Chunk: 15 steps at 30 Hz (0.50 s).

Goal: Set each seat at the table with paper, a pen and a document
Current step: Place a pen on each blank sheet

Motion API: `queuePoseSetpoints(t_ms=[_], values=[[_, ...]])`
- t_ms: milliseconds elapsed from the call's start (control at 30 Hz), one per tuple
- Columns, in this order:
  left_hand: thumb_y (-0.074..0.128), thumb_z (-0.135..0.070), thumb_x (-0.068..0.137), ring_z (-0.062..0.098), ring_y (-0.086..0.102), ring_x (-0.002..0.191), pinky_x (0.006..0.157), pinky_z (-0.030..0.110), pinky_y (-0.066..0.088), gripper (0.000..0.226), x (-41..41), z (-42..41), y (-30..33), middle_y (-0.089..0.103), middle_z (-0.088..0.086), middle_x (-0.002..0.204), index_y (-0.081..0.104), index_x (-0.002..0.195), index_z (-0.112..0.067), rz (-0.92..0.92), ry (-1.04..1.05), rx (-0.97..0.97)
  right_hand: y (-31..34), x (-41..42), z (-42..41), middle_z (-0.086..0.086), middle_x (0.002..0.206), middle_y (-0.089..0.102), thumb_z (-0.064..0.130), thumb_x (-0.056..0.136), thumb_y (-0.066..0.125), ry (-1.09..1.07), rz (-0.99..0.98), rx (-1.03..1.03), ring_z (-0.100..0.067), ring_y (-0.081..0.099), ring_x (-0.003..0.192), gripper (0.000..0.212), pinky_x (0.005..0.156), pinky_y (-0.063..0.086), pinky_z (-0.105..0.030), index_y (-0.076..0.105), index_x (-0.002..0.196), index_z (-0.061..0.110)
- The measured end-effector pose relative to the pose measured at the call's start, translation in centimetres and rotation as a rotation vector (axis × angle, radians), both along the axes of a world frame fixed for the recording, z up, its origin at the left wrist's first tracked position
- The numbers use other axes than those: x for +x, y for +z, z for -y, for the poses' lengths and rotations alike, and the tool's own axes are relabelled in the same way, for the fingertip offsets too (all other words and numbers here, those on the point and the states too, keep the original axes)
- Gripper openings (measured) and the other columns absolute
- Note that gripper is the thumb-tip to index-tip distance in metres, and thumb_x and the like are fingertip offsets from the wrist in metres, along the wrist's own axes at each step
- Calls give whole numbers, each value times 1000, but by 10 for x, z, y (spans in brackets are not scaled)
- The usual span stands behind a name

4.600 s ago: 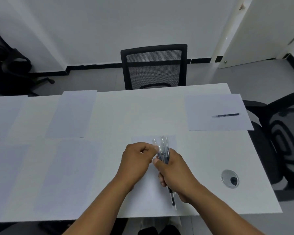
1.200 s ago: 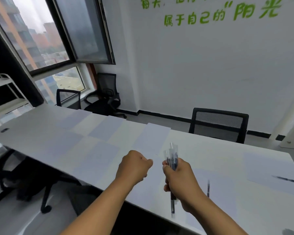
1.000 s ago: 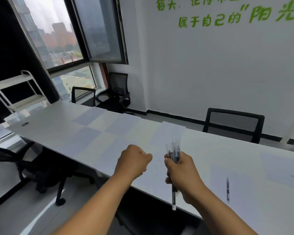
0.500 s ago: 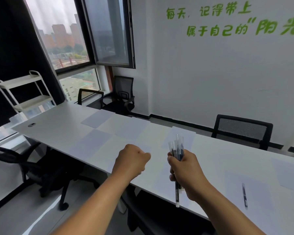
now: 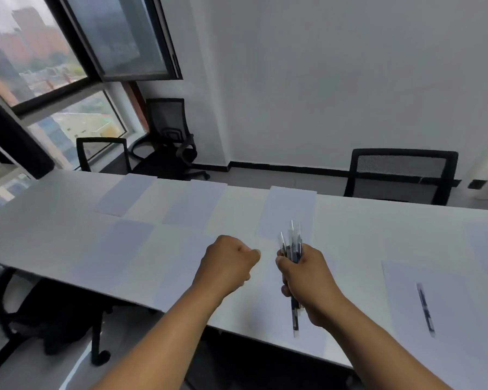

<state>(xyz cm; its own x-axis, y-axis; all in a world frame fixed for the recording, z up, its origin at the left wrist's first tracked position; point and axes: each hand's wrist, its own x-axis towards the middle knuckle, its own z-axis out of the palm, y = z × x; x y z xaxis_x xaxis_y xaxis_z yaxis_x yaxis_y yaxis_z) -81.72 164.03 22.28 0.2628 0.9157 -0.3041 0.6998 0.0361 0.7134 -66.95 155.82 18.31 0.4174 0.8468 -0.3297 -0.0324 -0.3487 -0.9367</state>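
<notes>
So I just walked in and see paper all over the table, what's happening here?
A person is setting places. Their right hand grips a bunch of pens, and the left hand is a fist holding nothing. Sheets of paper lie along the white table; one sheet at right has a pen on it, the others in view do not.

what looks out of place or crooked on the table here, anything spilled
Nothing stands out. The sheets of paper lie flat in rows on the table, one pen rests on the near right sheet, and the right hand grips the bundle of pens. No spill shows.
</notes>
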Motion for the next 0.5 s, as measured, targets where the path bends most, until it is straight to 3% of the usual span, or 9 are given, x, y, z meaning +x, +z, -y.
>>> queuePoseSetpoints(t_ms=[100,233,367,500], values=[[70,-34,90,39,79,77,78,57,66,30,17,-14,-15,74,15,76,61,66,-19,4,-41,-36,-16,9,-7,-8,77,36,3,96,49,-27,-16,-42,-38,26,73,12,61,38,-39,48,95,-9],[69,-34,92,32,79,73,80,55,66,32,37,-32,-40,66,3,68,63,69,-13,14,-110,-91,-38,18,-13,-9,75,41,8,97,54,-78,-52,-112,-25,36,68,18,60,43,-39,53,101,-10],[68,-31,95,14,75,61,83,57,65,32,52,-52,-67,59,7,75,60,71,-12,14,-200,-136,-60,19,-20,-8,70,45,12,99,56,-151,-81,-180,-24,41,63,20,61,43,-39,55,98,-8],[69,-30,94,10,72,57,80,58,66,36,65,-73,-99,57,8,75,58,73,-3,21,-288,-199,-81,17,-28,-7,69,46,17,99,58,-235,-83,-235,-23,46,57,24,62,44,-40,53,96,-7]])
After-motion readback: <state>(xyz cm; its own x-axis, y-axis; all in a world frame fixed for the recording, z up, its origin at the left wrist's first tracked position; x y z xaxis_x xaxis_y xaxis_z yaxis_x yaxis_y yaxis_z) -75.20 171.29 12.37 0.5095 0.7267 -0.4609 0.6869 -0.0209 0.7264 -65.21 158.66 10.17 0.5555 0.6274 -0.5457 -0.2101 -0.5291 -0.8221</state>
